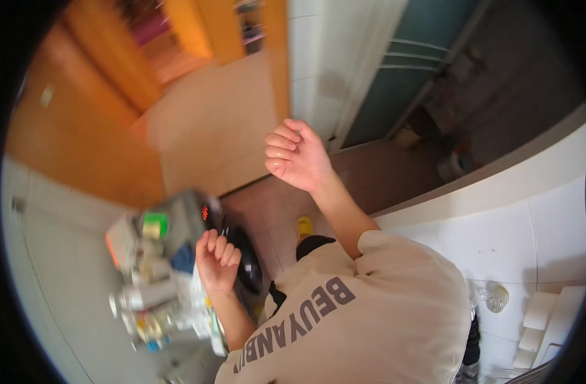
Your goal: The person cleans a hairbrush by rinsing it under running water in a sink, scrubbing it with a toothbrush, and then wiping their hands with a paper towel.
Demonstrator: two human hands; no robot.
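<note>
My left hand [218, 261] is raised palm up with its fingers curled in, holding nothing. It hovers beside a front-loading washing machine [247, 271] with a dark round door and a lit red display. Farther forward and to the right, my right hand [298, 153] is also palm up, its fingers folded loosely and nothing in them. Its fingertips shine as if wet. Neither hand touches anything. Bottles and containers crowd the machine's top, among them a green box [161, 224] and a dark blue cloth [183, 259], all blurred.
A wooden door [81, 139] stands at the left of a doorway onto pale floor [211, 120]. At the right are a dark glass door panel [418, 33] and a white tiled wall [494, 230]. A yellow slipper [304, 225] is on the reddish tiled floor [274, 211]. A clear container [497, 297] sits lower right.
</note>
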